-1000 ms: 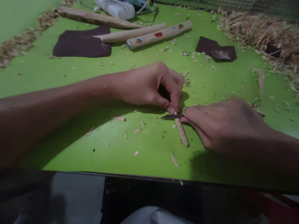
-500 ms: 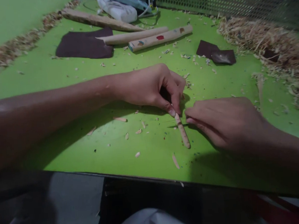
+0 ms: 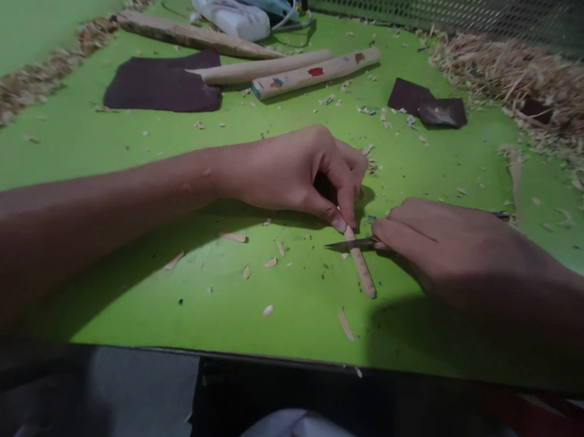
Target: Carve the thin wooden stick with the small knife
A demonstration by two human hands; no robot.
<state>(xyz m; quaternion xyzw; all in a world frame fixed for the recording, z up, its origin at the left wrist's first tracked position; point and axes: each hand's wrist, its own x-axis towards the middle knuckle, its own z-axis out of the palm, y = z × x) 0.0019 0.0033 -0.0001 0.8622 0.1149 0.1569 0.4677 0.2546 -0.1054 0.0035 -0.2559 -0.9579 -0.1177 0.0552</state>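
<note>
A small wooden peg [image 3: 363, 272] lies on the green tabletop [image 3: 120, 163], slanting toward me. My left hand [image 3: 294, 172] reaches across from the left, its fingers closed in a pinch on the peg's far end. My right hand [image 3: 452, 248] comes in from the right, closed around a thin knife [image 3: 349, 244]. The dark blade lies flat across the peg just below my left fingertips. Most of the knife's handle is hidden under my right hand.
Wood chips litter the surface around the peg. Three longer wooden sticks [image 3: 313, 72] and a dark sandpaper sheet [image 3: 162, 88] lie at the back. Smaller dark sandpaper pieces [image 3: 426, 105] sit at the right, beside a heap of shavings [image 3: 521, 79]. A white device [image 3: 233, 14] lies far back.
Half a second ago the blade was drawn back and barely showing; now it lies across the peg again. Both hands and the peg sit slightly lower in view.
</note>
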